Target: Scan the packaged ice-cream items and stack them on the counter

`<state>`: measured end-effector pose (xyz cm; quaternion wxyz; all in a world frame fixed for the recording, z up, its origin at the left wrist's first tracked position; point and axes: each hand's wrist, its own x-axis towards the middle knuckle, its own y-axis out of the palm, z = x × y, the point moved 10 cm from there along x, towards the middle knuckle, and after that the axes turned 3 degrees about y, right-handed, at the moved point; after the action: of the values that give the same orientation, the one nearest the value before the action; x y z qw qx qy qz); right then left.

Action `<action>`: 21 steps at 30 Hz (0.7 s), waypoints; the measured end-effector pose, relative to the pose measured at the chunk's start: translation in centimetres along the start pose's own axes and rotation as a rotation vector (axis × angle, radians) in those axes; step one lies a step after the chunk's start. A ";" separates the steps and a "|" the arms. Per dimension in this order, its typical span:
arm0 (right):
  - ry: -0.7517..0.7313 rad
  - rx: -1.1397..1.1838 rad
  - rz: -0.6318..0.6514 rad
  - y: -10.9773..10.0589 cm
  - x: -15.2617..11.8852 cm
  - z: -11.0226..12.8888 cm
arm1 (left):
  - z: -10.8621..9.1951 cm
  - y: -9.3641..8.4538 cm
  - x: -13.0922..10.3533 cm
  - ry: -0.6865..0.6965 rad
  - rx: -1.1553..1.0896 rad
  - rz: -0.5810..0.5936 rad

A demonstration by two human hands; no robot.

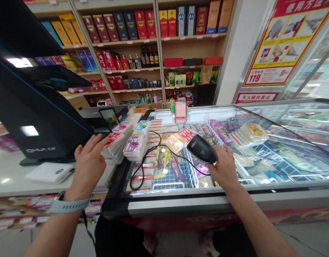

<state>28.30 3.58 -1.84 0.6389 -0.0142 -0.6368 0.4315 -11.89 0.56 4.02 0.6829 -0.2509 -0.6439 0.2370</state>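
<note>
My right hand (225,166) is closed around the handle of a black barcode scanner (202,148). The scanner's head is over the freezer's glass lid, beside an orange-and-red flat pack (177,141). A thin black cable (143,167) loops across the glass. My left hand (90,162), with a grey watch strap on its wrist, has its fingers apart and holds nothing that I can see. Its fingertips reach the edge of a stack of red-topped flat packs (113,141); whether they touch is unclear. Beside these stand purple-topped packs (135,144) and a blue-topped pack (142,126).
A chest freezer (180,205) holds ice creams in wire baskets under glass. More stacked packs (250,135) lie on its right side. On the left counter are a dark checkout terminal (43,117), a white box-shaped device (50,172) and a phone (109,118). Shelves of boxed bottles stand behind.
</note>
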 end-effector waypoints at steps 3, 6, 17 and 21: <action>-0.001 -0.002 -0.009 0.0 0.0 0.0 | -4.5 -1.6 0.0 0.023 -0.146 -0.057; 0.007 0.003 -0.016 -0.1 0.0 0.0 | -11.9 1.5 0.2 0.134 -0.377 0.163; 0.030 -0.001 -0.040 -0.4 0.1 -0.5 | -22.1 18.2 4.5 0.121 -0.401 0.683; 0.037 0.006 -0.025 -0.3 0.1 -0.5 | -24.0 19.4 5.3 0.180 -0.488 0.670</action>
<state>28.82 3.72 -1.66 0.6559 -0.0124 -0.6238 0.4249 12.38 17.87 -5.64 0.5421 -0.6204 -0.5019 0.2634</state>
